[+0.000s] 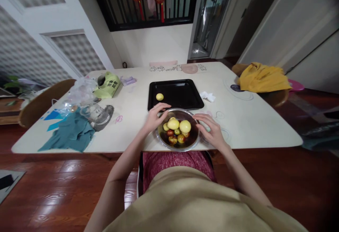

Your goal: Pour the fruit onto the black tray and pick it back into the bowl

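A shiny metal bowl (178, 147) rests near the front edge of the table, filled with several fruits. Larger pale yellow fruits (185, 126) lie on top, with smaller red-brown and greenish jujubes (173, 139) beneath and in front. My left hand (156, 117) holds the bowl's left rim, thumb and fingers bent around it. On the opposite side, my right hand (211, 129) grips the right rim with its fingers along the edge. Just behind the bowl lies a black baking tray (180, 92), and one yellow fruit (159, 96) sits in its left part.
White tissue (208, 96) lies right of the tray. At the left are a green tissue box (107, 84), a teal cloth (70, 131), plastic bags (82, 90) and a clear container (96, 113). A yellow cloth (263, 77) hangs over a chair at the right.
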`<state>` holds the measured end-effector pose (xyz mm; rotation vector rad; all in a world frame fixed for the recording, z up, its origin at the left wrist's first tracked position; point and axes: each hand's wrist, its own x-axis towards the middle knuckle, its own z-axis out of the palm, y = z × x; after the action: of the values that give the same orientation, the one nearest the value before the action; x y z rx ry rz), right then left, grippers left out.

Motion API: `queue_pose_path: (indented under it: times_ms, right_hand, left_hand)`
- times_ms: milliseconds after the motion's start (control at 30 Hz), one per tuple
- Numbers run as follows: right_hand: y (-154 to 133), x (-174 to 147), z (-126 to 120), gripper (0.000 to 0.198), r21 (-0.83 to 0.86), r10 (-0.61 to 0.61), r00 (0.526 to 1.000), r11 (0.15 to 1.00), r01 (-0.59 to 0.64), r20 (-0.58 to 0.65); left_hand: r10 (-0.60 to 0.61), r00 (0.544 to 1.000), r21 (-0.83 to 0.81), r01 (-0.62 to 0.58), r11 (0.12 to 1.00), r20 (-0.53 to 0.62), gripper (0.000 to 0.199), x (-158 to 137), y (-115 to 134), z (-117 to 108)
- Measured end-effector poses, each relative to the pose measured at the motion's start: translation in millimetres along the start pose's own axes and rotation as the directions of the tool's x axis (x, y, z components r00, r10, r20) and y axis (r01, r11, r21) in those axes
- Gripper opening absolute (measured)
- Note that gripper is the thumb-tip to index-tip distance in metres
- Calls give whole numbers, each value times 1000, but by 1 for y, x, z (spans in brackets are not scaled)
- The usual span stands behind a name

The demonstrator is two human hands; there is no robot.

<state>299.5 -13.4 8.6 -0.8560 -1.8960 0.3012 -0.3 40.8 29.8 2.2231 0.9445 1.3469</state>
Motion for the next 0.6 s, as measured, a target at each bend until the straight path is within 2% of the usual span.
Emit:
queue_pose_path:
  times_ms: [67,167,267,367,467,600]
  right_hand:
    - [7,-6,3,25,8,19,997,1000,-18,-76]
    - [15,-12,11,28,26,46,989,999,-43,-138]
    - [17,-14,19,29,28,71,982,997,-67,-173]
    - [16,-14,22,28,15,67,981,998,-65,-183]
    - [14,-14,22,30,1,68,983,998,-69,-172]
    - [13,-14,23,31,-20,79,981,996,-84,-176]
  left_hand:
    - [9,999,86,-4,996,-47,27,15,-15,-5]
    - [-11,998,262,26,965,-59,37,40,-45,-10]
    - [-102,995,362,103,926,-24,44,56,-78,-7]
    - [-185,983,406,164,899,14,44,60,-103,0]
    - [-228,972,436,182,882,57,44,56,-118,4]
    - [-245,965,465,174,868,97,45,53,-124,3]
